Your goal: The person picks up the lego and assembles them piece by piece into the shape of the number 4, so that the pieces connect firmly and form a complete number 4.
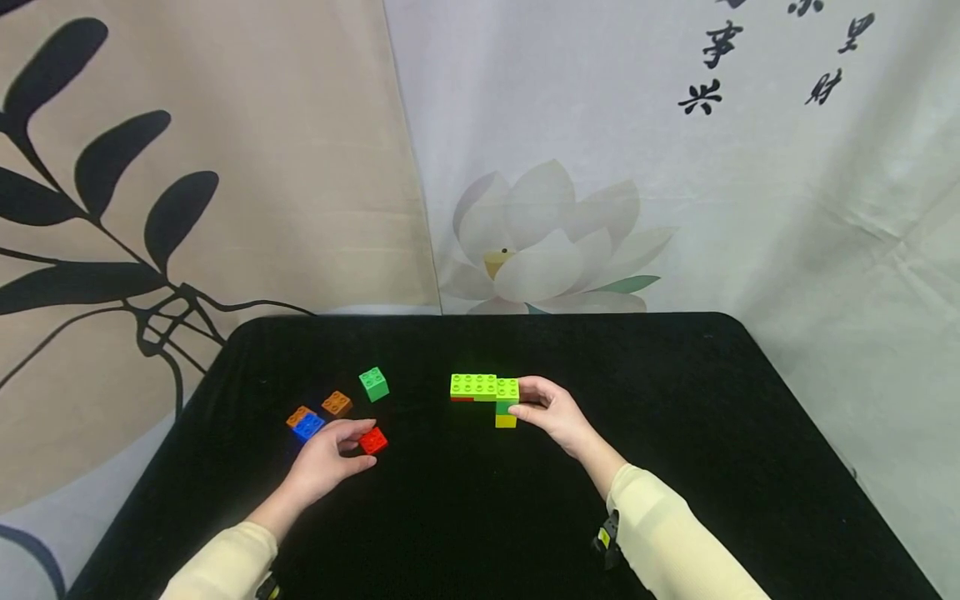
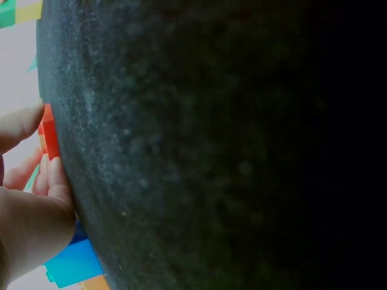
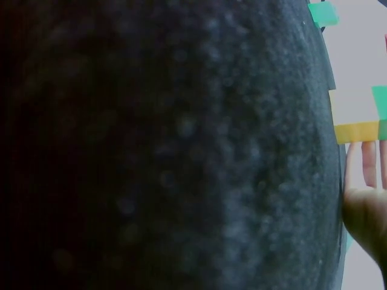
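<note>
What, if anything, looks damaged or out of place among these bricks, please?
Nothing stands out: the red brick in the left hand and the joined bricks in the right hand show no visible damage.

In the head view, the top edge cuts off some writing [image 1: 806, 7] at the upper right, and the bottom edge crops both sleeves [image 1: 678, 533]. Near the centre, a red piece [image 1: 462, 399] mostly hides under a lime brick [image 1: 471, 386]. The blurred wrist views crop the left hand [image 2: 33, 220] at the left edge and the right hand [image 3: 367, 208] at the right edge.
</note>
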`<state>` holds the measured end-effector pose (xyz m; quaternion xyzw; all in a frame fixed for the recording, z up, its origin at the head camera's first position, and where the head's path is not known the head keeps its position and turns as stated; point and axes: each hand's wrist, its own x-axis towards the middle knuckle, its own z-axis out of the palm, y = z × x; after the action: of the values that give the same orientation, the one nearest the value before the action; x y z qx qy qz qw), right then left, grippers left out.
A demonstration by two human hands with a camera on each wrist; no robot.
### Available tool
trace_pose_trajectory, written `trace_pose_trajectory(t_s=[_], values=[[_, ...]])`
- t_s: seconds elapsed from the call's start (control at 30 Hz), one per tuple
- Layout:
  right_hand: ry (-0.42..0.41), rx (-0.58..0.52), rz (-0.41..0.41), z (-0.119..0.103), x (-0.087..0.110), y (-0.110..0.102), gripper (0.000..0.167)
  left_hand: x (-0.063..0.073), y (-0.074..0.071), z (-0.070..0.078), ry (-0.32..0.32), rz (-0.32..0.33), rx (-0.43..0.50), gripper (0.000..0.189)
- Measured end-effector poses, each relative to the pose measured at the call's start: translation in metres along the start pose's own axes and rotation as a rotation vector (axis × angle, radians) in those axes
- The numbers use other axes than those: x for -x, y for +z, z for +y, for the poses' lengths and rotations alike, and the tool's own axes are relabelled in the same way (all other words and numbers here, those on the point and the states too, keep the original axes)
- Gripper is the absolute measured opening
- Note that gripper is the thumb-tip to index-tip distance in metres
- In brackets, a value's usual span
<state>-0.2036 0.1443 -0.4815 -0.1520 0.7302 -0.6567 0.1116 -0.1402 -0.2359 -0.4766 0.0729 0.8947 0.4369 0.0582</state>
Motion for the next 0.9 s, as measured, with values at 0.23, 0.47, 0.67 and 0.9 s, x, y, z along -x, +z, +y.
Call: trace_pose_trajectory(t_s=[0.23,0.47,0.67,0.9], values=[[-0.007,0.02,0.008,0.0094,-0.0039,-0.0015,0.04,-0.0006,0.0012,0.0032,-0.007,0.01,-0.031,0.05],[0.006,-0.001,0.006,0.0077,-0.0037,-0.0012,0.041,-0.0014,0.0028,0.0032,-0.013,0.017,-0.042,0.045],[0.016,0.01,0.007,0.0076,-0.0029,-0.0017,0.041,-0.0022,0.0026,0.0026,-0.006,0.016,-0.021,0.042],[0.0,0.016,-0.003,0.008,-0.0023,-0.0015,0.04,-0.0008,0.0055,0.005,-0.001,0.003,0.027,0.039]])
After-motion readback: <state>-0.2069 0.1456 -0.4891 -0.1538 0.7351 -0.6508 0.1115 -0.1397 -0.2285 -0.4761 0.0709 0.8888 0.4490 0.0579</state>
